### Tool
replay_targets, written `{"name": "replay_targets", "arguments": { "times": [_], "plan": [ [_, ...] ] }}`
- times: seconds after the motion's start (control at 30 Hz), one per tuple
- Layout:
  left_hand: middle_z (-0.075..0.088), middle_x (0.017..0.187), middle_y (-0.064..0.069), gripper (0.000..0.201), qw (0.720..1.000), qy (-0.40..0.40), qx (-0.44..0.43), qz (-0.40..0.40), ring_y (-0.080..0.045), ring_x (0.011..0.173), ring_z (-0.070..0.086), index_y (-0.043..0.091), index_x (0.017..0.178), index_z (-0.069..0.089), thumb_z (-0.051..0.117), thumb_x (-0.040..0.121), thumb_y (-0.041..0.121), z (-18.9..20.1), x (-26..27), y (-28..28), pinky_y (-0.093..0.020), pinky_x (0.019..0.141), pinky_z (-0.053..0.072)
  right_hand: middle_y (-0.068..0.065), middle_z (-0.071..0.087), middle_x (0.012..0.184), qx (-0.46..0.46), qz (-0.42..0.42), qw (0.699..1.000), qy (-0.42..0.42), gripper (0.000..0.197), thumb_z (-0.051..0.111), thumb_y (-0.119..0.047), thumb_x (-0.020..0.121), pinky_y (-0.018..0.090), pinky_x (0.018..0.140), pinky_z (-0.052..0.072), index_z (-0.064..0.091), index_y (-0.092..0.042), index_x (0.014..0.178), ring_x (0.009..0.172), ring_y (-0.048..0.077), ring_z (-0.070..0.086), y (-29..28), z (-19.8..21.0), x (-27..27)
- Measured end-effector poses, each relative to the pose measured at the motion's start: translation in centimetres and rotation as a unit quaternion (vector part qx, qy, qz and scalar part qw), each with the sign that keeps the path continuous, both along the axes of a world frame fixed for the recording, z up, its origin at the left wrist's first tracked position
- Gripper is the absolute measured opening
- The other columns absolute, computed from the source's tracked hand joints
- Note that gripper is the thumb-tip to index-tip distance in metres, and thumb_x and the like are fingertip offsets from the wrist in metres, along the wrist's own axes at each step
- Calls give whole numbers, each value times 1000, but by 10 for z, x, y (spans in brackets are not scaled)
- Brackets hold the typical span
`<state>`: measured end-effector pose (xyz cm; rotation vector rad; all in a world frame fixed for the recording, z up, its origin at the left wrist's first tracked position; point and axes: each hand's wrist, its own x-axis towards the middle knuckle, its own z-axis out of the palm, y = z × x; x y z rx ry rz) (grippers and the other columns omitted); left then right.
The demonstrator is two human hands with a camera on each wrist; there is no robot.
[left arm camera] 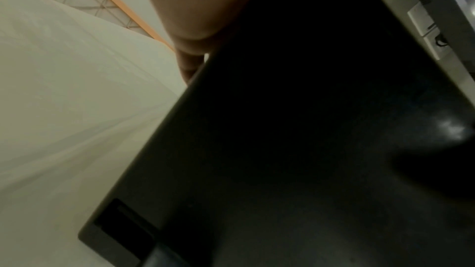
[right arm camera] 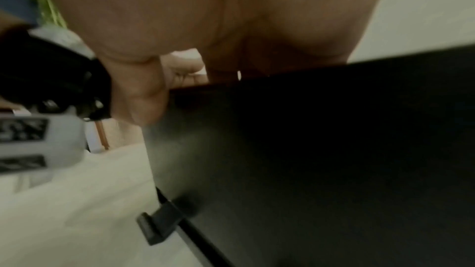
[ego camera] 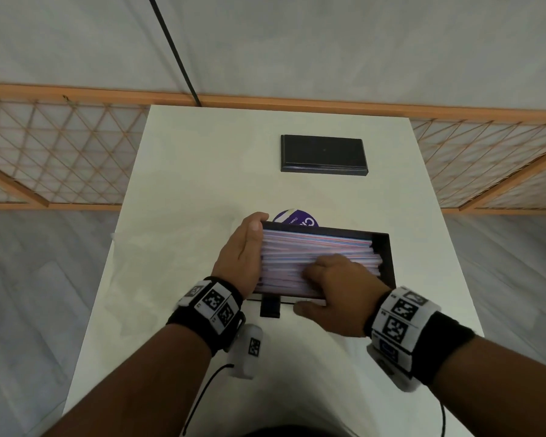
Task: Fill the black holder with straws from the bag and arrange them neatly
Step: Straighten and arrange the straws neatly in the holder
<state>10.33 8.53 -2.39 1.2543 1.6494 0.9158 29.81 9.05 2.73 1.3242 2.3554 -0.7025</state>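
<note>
The black holder [ego camera: 389,257] stands on the white table [ego camera: 202,171], packed with pink, blue and white striped straws [ego camera: 312,244] lying left to right. My left hand [ego camera: 240,257] grips the holder's left end, one digit wrapped over its back corner. My right hand [ego camera: 334,288] straddles the front wall, bent fingers down on the straws and thumb against the outside. A small gap shows at the straws' right end. In the left wrist view the holder [left arm camera: 282,149] fills the frame beside my hand's edge [left arm camera: 189,64]. The right wrist view shows the holder's front wall [right arm camera: 308,149] and my thumb [right arm camera: 144,98].
A flat black lid [ego camera: 323,154] lies at the back of the table. A purple round label [ego camera: 297,219] peeks out just behind the holder. A small black tab [ego camera: 269,307] juts from the holder's front base. A wooden lattice rail [ego camera: 60,152] runs behind the table.
</note>
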Motion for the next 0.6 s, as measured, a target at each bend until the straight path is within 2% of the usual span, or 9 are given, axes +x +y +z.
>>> {"name": "replay_targets", "arguments": {
  "times": [0.07,0.17,0.23,0.33,0.4,0.47,0.6],
  "plan": [
    [58,127,13,49,1000,-9,-5,-3,-8,112,55,37,133,52,16,104,54,1,0,0,-25,99,38,-2,52,111,19,-21,999,-38,64,47,-75,75,38,94,45,56,-25,113,111,24,49,3,-4,0],
    [58,125,11,59,999,-31,1,-9,-7,112,56,37,132,51,12,95,61,2,0,-2,-30,101,43,-2,49,119,24,-35,999,-27,67,54,-73,75,39,97,46,53,-24,121,117,25,48,3,-9,-5],
    [59,123,13,58,999,-48,0,1,-7,112,57,39,129,52,13,94,63,0,0,-2,-35,103,45,0,48,126,12,-26,999,-32,69,57,-69,78,41,100,45,50,-24,129,120,25,46,0,-12,-11],
    [59,124,16,58,999,-50,-2,12,-7,114,57,40,129,53,14,94,64,-1,1,-2,-40,106,44,-2,53,125,-7,-36,999,-11,62,60,-64,79,41,100,46,52,-27,128,119,24,51,1,-12,-15],
    [59,123,15,57,999,-46,-4,11,-7,114,57,39,129,53,14,94,63,-1,1,-3,-39,106,45,-5,54,122,19,-53,998,-31,63,55,-71,76,42,101,44,53,-29,122,119,23,51,2,-10,-11],
    [59,122,14,57,999,-41,-2,11,-6,112,57,39,129,53,14,95,62,-1,2,-3,-36,104,45,-5,52,126,32,-58,996,-65,70,49,-77,74,46,105,39,51,-30,126,123,24,46,0,-10,-8],
    [60,120,14,53,1000,-14,11,15,-1,109,56,36,126,54,15,96,57,-5,1,-8,-23,96,42,-2,51,129,0,-49,999,-18,64,52,-67,84,42,105,41,50,-27,134,124,25,46,-11,-14,-13]
  ]
}}
